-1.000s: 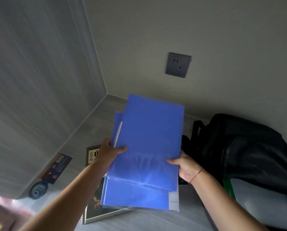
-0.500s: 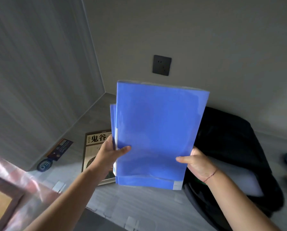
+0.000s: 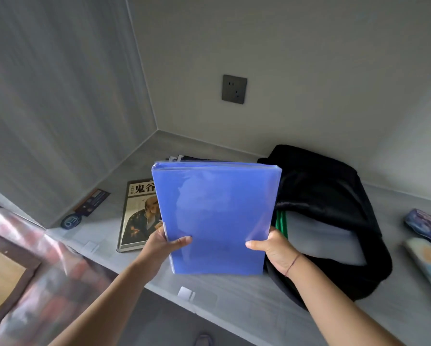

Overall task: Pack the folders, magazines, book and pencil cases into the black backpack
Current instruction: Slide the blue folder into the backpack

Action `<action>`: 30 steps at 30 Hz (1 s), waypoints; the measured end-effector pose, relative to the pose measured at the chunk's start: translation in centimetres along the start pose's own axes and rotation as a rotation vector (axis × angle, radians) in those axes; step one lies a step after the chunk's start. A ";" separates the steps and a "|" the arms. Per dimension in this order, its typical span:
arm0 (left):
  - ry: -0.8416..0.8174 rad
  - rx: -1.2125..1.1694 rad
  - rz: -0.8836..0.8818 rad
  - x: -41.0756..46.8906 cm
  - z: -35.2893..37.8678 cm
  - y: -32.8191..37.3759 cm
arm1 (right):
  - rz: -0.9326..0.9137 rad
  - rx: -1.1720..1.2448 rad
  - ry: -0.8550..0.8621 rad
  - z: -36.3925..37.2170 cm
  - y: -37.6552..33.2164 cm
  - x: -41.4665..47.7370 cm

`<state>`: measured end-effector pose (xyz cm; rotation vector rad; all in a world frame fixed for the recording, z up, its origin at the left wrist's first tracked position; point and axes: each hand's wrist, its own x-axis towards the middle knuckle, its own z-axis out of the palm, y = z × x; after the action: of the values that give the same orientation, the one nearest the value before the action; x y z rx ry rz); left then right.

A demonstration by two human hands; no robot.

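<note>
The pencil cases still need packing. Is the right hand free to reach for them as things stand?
Probably not yet. The right hand grips the blue folders together with the left hand, so it is occupied. The pencil cases lie uncovered on the desk past the backpack, so nothing blocks them once the hand lets go.

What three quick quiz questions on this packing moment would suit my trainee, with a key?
1. True or false: both hands grip the blue folders.
2. Which lies to the left of the folders? A) the book B) the black backpack C) the pencil cases
3. Fill in: the backpack's mouth is ____.

Key:
1. True; the left hand and right hand clamp the lower corners.
2. A.
3. Open; green and pale items already show inside.
</note>
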<state>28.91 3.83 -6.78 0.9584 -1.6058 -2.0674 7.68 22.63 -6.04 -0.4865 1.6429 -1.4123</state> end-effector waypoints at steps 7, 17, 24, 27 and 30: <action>0.121 0.030 -0.001 0.6 1.0 0.8 | -0.009 0.047 -0.020 -0.2 -0.6 -0.4; 0.061 0.173 -0.179 3.0 8.7 0.9 | 0.080 0.222 0.191 -5.9 0.4 -4.3; -0.124 0.733 0.068 6.7 16.6 1.1 | 0.130 0.376 0.403 -12.9 3.4 -10.6; -0.210 0.995 0.453 9.3 19.6 1.6 | 0.187 0.374 0.467 -15.1 5.2 -14.2; -0.360 1.335 0.732 12.1 23.2 1.8 | 0.238 0.282 0.577 -15.5 6.7 -17.1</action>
<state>4.02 12.03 -5.68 0.1215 -2.9531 -0.5222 5.71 46.57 -6.73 0.3016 1.8200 -1.6577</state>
